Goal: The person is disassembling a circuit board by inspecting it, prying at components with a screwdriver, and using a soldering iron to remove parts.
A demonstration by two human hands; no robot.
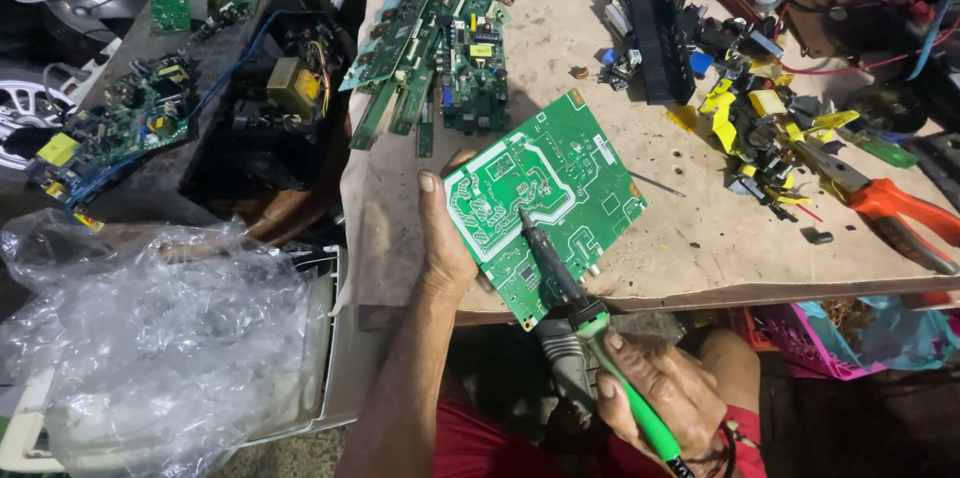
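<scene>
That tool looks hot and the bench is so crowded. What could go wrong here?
The soldering iron tip rests on the green circuit board, and the left hand grips the board's edge close by, so a slip might burn the thumb. The board is tilted and overhangs the workbench edge, so it could shift under pressure. The right hand holds the iron over the person's lap.

the left hand (445,248) covers the near left edge of the green circuit board (545,200), and its fingers are hidden behind the board. the soldering iron (560,278) crosses the board's lower part; its green handle runs off the bottom edge of the picture, partly wrapped by the right hand (665,388). the orange-handled pliers (895,213) are cut off at the right edge. the board's small parts are too fine to tell apart
</scene>
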